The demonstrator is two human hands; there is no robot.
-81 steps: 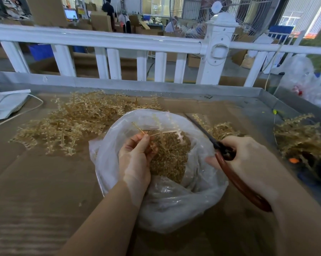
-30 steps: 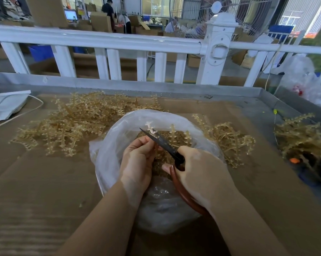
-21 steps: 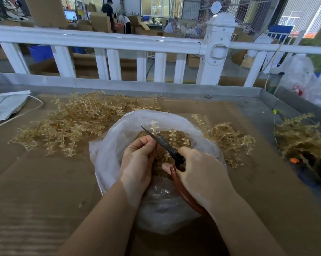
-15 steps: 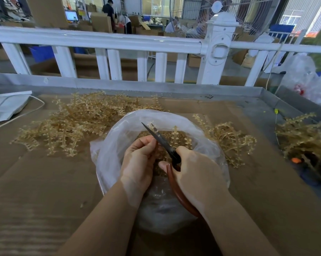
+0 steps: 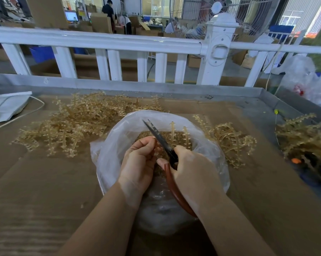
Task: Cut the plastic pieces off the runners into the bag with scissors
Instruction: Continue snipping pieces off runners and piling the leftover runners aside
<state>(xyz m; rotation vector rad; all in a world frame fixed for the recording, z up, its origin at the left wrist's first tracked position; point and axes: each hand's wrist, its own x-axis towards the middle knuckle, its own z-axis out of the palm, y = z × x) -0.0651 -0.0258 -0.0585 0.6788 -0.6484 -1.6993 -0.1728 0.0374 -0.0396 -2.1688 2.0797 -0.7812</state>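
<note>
A clear plastic bag (image 5: 111,156) stands open in the middle of the cardboard-covered table, with a heap of small tan cut pieces (image 5: 146,134) inside. Over its mouth my left hand (image 5: 139,163) pinches a tan plastic runner (image 5: 174,132), most of it hidden behind my fingers. My right hand (image 5: 194,172) grips scissors (image 5: 160,137) with brown handles. Their dark blades point up and left, right beside my left fingertips.
A big pile of tan runners (image 5: 73,126) lies left of the bag and a smaller pile (image 5: 230,143) to its right. More runners (image 5: 303,133) sit at the far right. A white fence (image 5: 119,41) borders the table's far edge; a white bag (image 5: 6,106) lies at left.
My right hand brought the scissors from the right side of the bag in over its mouth, up against the runner in my left hand. The blades have since shifted a little; the left hand stayed put.
</note>
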